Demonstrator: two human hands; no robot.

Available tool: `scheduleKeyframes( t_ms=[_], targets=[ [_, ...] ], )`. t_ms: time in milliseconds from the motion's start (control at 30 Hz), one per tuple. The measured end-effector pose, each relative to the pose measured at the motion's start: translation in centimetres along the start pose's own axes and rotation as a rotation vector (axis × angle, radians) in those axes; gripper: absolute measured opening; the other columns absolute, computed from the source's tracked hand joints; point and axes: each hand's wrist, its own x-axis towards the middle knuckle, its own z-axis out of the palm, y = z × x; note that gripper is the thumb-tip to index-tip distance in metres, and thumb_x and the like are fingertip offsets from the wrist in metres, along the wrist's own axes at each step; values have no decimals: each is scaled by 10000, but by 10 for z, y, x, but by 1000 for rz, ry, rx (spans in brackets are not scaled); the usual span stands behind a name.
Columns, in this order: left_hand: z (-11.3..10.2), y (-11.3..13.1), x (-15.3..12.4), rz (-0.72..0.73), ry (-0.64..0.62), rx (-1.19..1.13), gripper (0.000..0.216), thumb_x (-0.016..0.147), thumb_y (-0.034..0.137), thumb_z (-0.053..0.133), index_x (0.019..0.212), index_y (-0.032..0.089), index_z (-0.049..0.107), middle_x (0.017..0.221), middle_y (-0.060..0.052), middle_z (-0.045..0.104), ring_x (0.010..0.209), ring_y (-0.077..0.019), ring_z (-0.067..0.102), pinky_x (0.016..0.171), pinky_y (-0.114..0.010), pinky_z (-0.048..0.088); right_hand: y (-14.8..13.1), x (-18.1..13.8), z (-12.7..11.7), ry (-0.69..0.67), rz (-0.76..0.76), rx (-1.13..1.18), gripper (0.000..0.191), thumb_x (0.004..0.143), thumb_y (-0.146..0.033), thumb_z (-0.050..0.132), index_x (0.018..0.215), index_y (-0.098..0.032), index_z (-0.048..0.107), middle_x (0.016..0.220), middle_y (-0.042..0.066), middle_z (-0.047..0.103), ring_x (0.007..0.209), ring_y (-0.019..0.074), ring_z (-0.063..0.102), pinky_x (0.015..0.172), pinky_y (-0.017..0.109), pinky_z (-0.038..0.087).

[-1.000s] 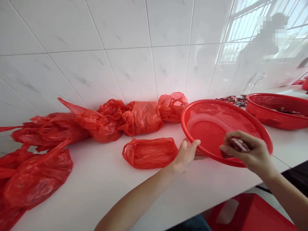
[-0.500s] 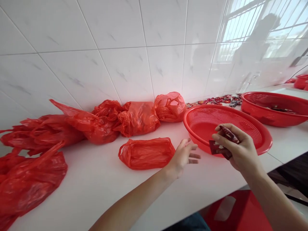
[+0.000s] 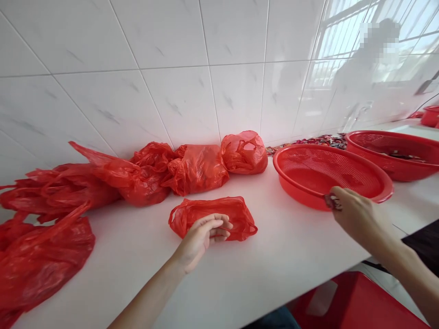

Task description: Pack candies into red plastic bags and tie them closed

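Note:
My left hand (image 3: 205, 235) hovers at the front of an opened red plastic bag (image 3: 236, 224) lying on the white table. Its fingers are loosely bent and apart, with nothing in them. My right hand (image 3: 358, 217) is closed at the front rim of a red perforated basket (image 3: 284, 183). Dark red wrapped packets (image 3: 334, 202) stick out from its fingers; how many are inside the fist is hidden. Whether the fingers also grip the rim, I cannot tell. Only the basket's red bottom and mesh wall show inside it.
Filled red plastic bags (image 3: 200, 169) line the tiled wall, with another bag (image 3: 51, 265) at the near left. A second red basket (image 3: 387, 160) at the right holds small dark items. Colourful small packets (image 3: 325, 140) lie along the wall. Below the table edge stands a red stool-like object (image 3: 366, 301).
My left hand has moved left, from beside the basket to over the opened bag. My right hand has turned over with the packets and moved right. The basket has shifted right and slightly back.

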Motion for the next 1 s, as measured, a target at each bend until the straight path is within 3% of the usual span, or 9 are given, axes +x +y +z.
scheduleKeyframes(
  t_ms=[200, 333, 433, 533, 600, 700, 833, 1000],
  targets=[
    [-22, 2, -4, -5, 92, -33, 196, 681, 275, 774, 834, 163, 723, 832, -51, 749, 780, -174, 675, 797, -302, 520, 44, 3, -32, -23, -1, -29, 175, 815, -347, 435, 657, -277, 412, 526, 38, 498, 376, 178, 391, 394, 269, 211],
    [-23, 3, -5, 10, 102, -58, 132, 709, 233, 739, 813, 152, 724, 819, -54, 747, 760, -164, 675, 773, -286, 524, 44, 3, -44, -12, -16, 47, 215, 800, -478, 462, 669, -307, 473, 560, 45, 541, 402, 218, 465, 391, 302, 291],
    [-17, 2, -4, 5, 122, -96, 64, 758, 173, 678, 796, 139, 717, 794, -56, 739, 714, -149, 669, 749, -276, 532, 7, 7, -43, 59, 83, 313, 292, 756, -601, 600, 842, -323, 615, 676, 55, 615, 500, 233, 552, 438, 339, 397],
    [-2, -1, -1, -35, 157, -180, 125, 852, 149, 580, 821, 133, 700, 789, -70, 736, 682, -150, 675, 703, -276, 543, -58, 17, -29, -215, 182, 944, 400, 658, -558, 801, 870, -238, 688, 756, 58, 676, 586, 213, 639, 461, 315, 501],
    [11, -3, 1, -82, 156, -249, 188, 923, 181, 513, 889, 128, 690, 836, -98, 746, 709, -174, 699, 689, -295, 560, -102, 28, -13, -440, 224, 1246, 431, 599, -506, 871, 833, -196, 683, 811, 59, 695, 556, 156, 606, 426, 265, 470],
    [30, -5, 3, -159, 129, -343, 243, 982, 245, 448, 982, 118, 655, 914, -146, 751, 798, -221, 733, 725, -344, 593, -153, 45, 16, -685, 347, 1610, 466, 512, -434, 936, 770, -179, 644, 705, -1, 652, 491, 95, 544, 415, 224, 432],
    [33, -3, 7, -176, 142, -388, 264, 997, 287, 430, 1067, 111, 612, 931, -166, 739, 828, -254, 747, 781, -402, 611, -193, 58, 47, -739, 367, 1765, 453, 463, -384, 957, 698, -163, 639, 649, -24, 627, 539, 91, 574, 490, 214, 459],
    [2, 6, 13, -56, 262, -292, 175, 940, 217, 498, 1041, 155, 627, 895, -103, 727, 818, -237, 748, 805, -399, 610, -221, 58, 68, -747, 285, 1745, 464, 462, -393, 952, 716, -185, 625, 648, -45, 619, 610, 131, 625, 615, 272, 521]
  ],
)
